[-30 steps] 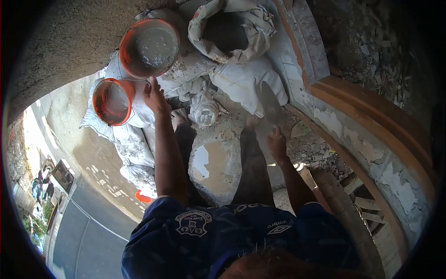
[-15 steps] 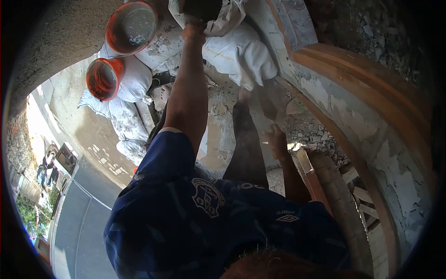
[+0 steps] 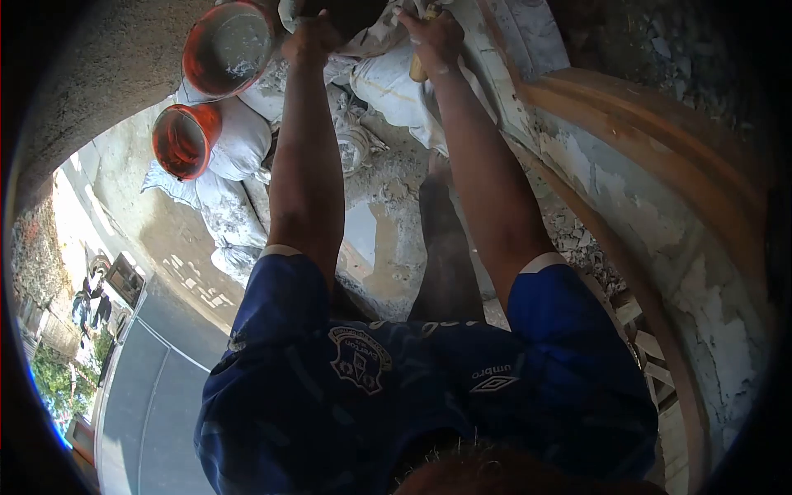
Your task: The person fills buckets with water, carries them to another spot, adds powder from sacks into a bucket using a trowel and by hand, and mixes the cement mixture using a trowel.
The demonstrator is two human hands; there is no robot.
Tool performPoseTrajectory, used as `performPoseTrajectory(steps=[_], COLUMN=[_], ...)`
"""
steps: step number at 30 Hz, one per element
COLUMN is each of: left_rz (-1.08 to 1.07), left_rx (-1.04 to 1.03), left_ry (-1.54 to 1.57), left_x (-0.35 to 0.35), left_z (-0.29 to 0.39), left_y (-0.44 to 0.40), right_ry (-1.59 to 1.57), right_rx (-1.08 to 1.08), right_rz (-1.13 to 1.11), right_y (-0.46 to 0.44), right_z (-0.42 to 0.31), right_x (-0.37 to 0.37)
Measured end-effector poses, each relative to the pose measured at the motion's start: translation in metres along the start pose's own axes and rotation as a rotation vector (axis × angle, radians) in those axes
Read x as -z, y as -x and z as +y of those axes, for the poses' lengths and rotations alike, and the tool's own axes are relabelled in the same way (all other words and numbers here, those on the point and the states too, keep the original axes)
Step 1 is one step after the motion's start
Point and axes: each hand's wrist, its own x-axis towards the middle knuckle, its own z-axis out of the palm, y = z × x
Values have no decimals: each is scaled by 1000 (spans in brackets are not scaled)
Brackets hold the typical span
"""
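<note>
At the top, an open sack [image 3: 375, 37] with rolled edges holds dark material. My left hand [image 3: 312, 40] is closed at the sack's near left rim. My right hand [image 3: 435, 40] is at the sack's right side, fingers wrapped round the yellowish handle [image 3: 418, 68] of a trowel, with thumb or finger extended towards the rim. The trowel's blade is hidden. To the left of my left hand is a large orange bucket [image 3: 233, 49] with grey mix inside. A smaller orange bucket [image 3: 183, 142] lies tilted below it on white sacks.
Filled white sacks [image 3: 221, 216] are stacked at the left, and another white sack [image 3: 388, 87] lies below the open one. A wooden frame [image 3: 627, 107] and a peeling wall [image 3: 652, 198] run down the right. Rubble [image 3: 577, 239] lies beside them.
My left hand has gone from near the buckets to the open sack. My right hand has moved up from the lower right to the sack, with the trowel. The view has shifted.
</note>
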Motion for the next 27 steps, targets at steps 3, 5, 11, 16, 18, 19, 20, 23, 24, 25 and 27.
performPoseTrajectory(steps=[3,5,11,16,18,19,20,23,24,25,27], left_rz=[89,327,10,-89,3,-10,-24,59,59,137,153], left_rx=[206,278,249,359,360,320,278,325,307,274,211], left_ry=[582,311,291,796,828,851,872,785,785,846,925], left_x=[-6,-18,-10,-17,-25,-28,-28,-17,-14,-13,-6], left_z=[31,28,5,-15,-8,-9,-12,-9,-2,10,23], left_y=[15,3,34,60,78,86,93,123,137,154,176], right_ry=[-662,-552,-547,-399,-560,-761,-759,-1332,-1338,-1361,-1372], right_rx=[-936,-789,-278,-308,-316,-303,-299,-1043,-1030,-1070,-1337], right_rz=[-277,-280,-414,-721,-644,-531,-520,-527,-513,-422,-383], right_y=[-53,-35,-16,-9,8,24,28,32,31,30,14], right_z=[-33,-33,-23,-32,-25,-17,-18,-30,-38,-44,-52], right_x=[11,-42,-44,-9,-10,-24,-25,-7,7,19,44])
